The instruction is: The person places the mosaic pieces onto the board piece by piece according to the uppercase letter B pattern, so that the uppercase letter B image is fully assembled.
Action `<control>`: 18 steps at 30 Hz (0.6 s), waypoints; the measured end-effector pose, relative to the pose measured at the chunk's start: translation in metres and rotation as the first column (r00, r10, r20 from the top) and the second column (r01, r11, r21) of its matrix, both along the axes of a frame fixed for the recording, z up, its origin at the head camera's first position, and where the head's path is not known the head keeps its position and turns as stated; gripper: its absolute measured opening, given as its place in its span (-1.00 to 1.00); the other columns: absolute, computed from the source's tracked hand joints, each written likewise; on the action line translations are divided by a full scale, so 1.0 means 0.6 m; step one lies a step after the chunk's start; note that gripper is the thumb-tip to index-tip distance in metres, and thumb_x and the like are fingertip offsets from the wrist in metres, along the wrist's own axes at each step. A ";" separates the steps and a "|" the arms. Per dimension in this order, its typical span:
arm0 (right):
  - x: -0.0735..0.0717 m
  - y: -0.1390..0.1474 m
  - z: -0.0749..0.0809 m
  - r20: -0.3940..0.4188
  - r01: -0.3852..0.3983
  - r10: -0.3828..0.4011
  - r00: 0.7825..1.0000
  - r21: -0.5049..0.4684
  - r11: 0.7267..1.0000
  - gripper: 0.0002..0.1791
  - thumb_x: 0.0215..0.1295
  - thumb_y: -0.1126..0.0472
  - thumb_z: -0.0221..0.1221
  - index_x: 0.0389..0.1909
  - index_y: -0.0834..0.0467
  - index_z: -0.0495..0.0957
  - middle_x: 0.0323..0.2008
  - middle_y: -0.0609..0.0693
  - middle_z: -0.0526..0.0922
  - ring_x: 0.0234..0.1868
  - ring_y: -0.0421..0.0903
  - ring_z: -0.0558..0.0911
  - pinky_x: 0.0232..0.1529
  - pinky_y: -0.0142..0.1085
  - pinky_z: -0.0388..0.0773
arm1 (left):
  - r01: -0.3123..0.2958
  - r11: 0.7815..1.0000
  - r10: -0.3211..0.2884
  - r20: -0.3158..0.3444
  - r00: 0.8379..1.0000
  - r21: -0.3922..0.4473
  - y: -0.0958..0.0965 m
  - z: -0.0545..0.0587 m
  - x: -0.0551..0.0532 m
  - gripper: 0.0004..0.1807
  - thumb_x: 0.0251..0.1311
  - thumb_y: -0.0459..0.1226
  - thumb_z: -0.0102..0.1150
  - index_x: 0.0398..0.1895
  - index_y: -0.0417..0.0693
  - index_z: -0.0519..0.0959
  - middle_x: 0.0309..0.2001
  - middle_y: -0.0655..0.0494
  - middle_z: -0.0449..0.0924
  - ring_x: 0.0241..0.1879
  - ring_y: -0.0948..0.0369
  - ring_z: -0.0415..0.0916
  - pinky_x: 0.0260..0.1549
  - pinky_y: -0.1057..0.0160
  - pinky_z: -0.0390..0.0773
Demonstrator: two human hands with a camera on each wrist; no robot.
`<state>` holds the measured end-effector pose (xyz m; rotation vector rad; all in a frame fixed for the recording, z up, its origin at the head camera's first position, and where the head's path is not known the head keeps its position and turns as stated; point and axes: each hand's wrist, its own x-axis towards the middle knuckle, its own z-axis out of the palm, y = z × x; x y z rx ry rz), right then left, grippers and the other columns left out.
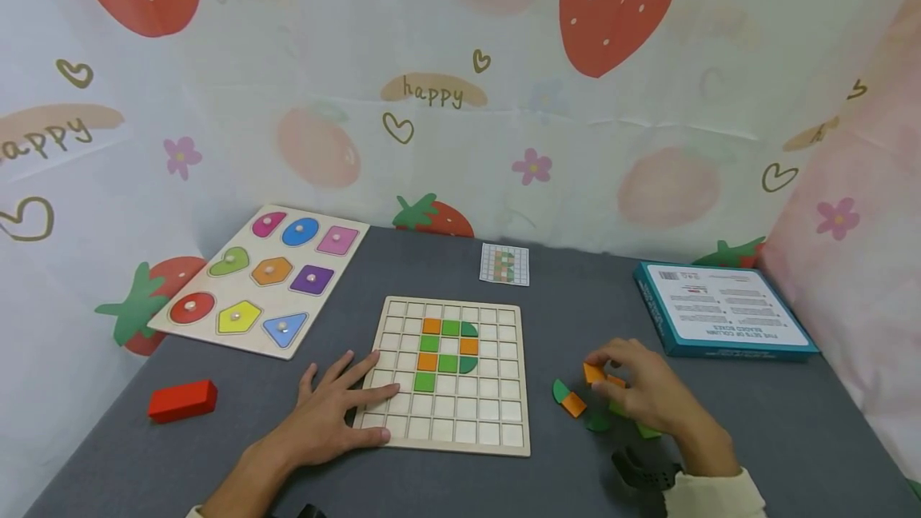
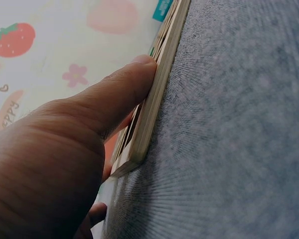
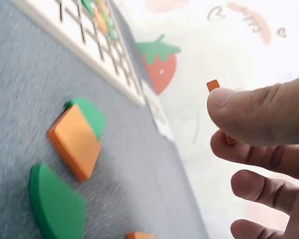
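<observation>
My left hand (image 1: 327, 414) lies spread over the left edge of the wooden grid board (image 1: 489, 412), its thumb (image 2: 134, 74) at the board's rim in the left wrist view. Orange and green squares and dark green quarter-circles fill several cells at the board's upper middle. To the right of the board, my right hand (image 1: 651, 386) pinches an orange square tile (image 3: 213, 85) between thumb and index finger, above the table. Below it lie loose pieces: an orange square (image 3: 75, 142) against a green quarter-circle (image 3: 91, 117), another green quarter-circle (image 3: 57, 201), and a light green piece (image 1: 647, 431) partly under the hand.
Behind the board lies a small pattern card (image 1: 504, 264). A knobbed shape puzzle (image 1: 245, 278) stands at the back left, with a red block (image 1: 183, 401) in front of it. A teal box (image 1: 727, 310) occupies the back right. A patterned curtain (image 1: 446, 150) closes off the back.
</observation>
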<state>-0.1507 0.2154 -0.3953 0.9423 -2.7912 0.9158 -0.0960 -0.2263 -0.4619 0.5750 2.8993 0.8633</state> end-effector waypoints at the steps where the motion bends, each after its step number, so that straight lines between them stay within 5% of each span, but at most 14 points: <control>1: 0.001 -0.002 0.003 -0.021 -0.001 0.000 1.000 -0.010 1.000 -0.74 0.14 0.34 0.36 -0.13 0.12 0.64 -0.18 -0.23 0.58 -0.15 -0.02 0.49 -0.16 -0.02 0.49 | 0.000 1.000 0.000 -0.001 1.000 0.001 0.000 0.000 0.000 -0.29 0.01 0.33 0.20 0.26 0.34 0.52 0.47 0.07 0.07 0.42 -0.21 -0.18 0.11 -0.44 -0.43; 18: 0.015 -0.035 0.040 -0.196 -0.023 -0.002 0.981 -0.126 0.992 -0.67 0.07 0.35 0.41 -0.11 0.11 0.64 -0.16 -0.22 0.58 -0.16 -0.19 0.48 -0.18 -0.26 0.49 | -0.003 1.000 0.003 0.008 1.000 -0.007 0.002 0.003 0.000 -0.28 0.01 0.34 0.19 0.26 0.34 0.52 0.48 0.06 0.06 0.42 -0.21 -0.18 0.12 -0.44 -0.43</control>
